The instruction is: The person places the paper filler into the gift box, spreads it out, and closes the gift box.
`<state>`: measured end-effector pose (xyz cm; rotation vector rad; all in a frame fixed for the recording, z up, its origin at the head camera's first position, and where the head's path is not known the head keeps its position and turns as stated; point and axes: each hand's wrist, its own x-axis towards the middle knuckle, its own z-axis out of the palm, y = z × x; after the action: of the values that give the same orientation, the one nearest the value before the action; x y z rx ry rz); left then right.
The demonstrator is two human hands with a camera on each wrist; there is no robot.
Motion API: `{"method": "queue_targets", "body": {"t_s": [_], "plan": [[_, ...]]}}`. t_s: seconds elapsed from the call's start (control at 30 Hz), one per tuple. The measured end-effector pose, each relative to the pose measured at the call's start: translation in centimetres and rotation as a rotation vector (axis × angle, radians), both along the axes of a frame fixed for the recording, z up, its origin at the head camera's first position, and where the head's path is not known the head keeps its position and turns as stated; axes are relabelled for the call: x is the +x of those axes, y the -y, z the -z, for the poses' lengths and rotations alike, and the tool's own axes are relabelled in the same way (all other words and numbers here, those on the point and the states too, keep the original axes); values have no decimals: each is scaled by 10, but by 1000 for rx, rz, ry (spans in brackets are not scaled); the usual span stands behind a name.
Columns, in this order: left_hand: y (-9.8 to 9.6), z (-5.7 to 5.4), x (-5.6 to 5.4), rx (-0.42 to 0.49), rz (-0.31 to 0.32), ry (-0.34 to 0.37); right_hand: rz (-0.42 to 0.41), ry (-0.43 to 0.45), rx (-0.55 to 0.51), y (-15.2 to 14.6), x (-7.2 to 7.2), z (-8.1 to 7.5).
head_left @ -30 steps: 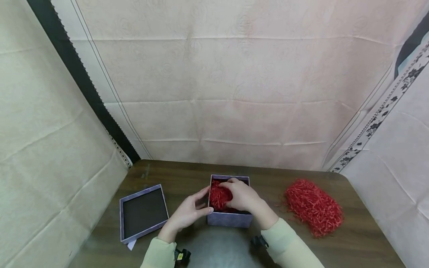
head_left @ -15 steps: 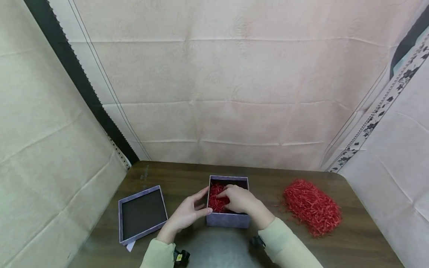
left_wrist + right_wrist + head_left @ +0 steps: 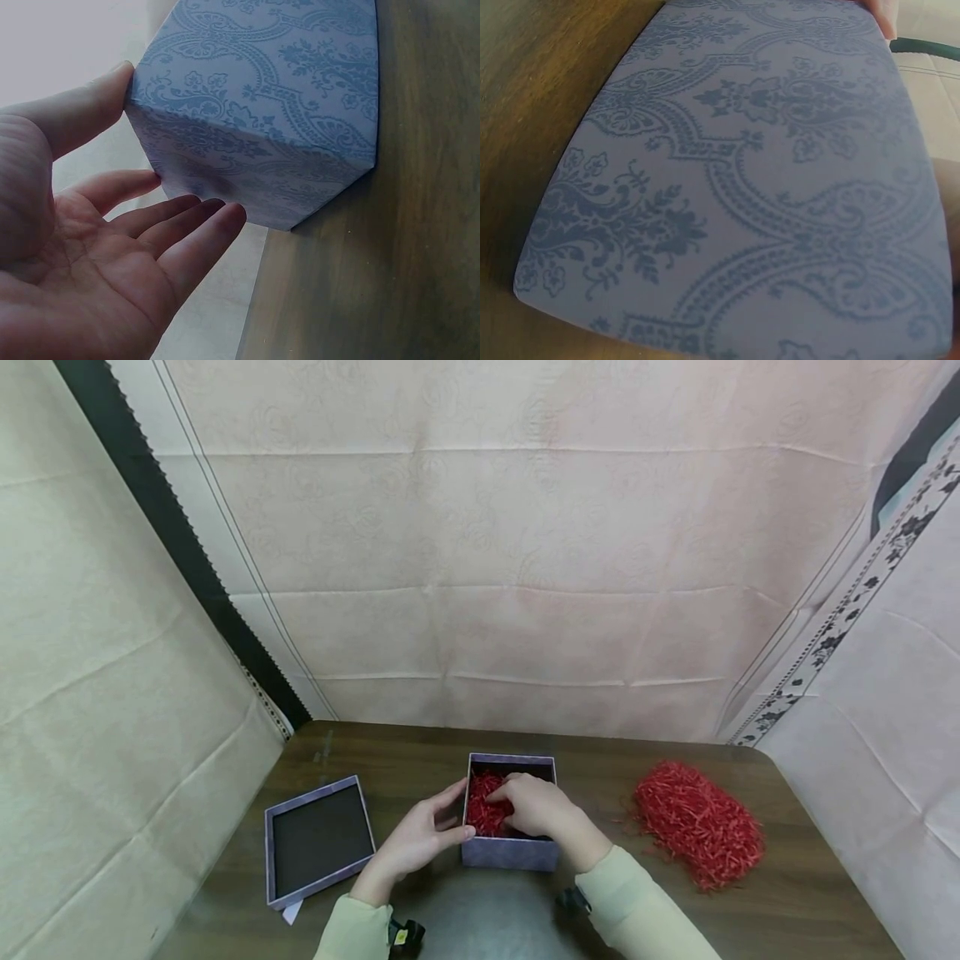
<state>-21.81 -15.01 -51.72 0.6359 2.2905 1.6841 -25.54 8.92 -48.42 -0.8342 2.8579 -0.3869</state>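
Note:
An uncovered lavender box (image 3: 510,853) with a blue damask pattern stands on the table, its inside dark. Red shredded paper (image 3: 486,806) fills its left part. My right hand (image 3: 542,806) reaches in over the right side, finger and thumb bent about the shreds, some fingertips hidden among them. That hand is out of sight in the right wrist view, where the patterned box wall (image 3: 735,180) fills most of the frame. My left hand (image 3: 420,835) steadies the box's left side. In the left wrist view its thumb (image 3: 90,109) touches the rim corner, while the other fingers stay extended.
On the left lies the box lid (image 3: 322,841), inside up, a white scrap (image 3: 293,911) poking from under its near edge. A heap of red shredded paper (image 3: 701,827) sits on the right of the wooden table (image 3: 600,752). Pale cloth (image 3: 510,568) hangs behind and at both sides.
Over the second, my right hand has sunk slightly lower and nearer into the box with the red shredded paper. My left hand keeps its place on the box. The view shifted slightly.

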Motion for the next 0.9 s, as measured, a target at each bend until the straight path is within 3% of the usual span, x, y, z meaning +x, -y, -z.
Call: {"method": "queue_targets", "body": {"t_s": [0.43, 0.9], "plan": [[0, 1, 0, 7, -3, 4, -21, -37, -268, -18, 5, -6], [0, 3, -1, 6, -10, 10, 81, -142, -446, -38, 22, -10]]}}
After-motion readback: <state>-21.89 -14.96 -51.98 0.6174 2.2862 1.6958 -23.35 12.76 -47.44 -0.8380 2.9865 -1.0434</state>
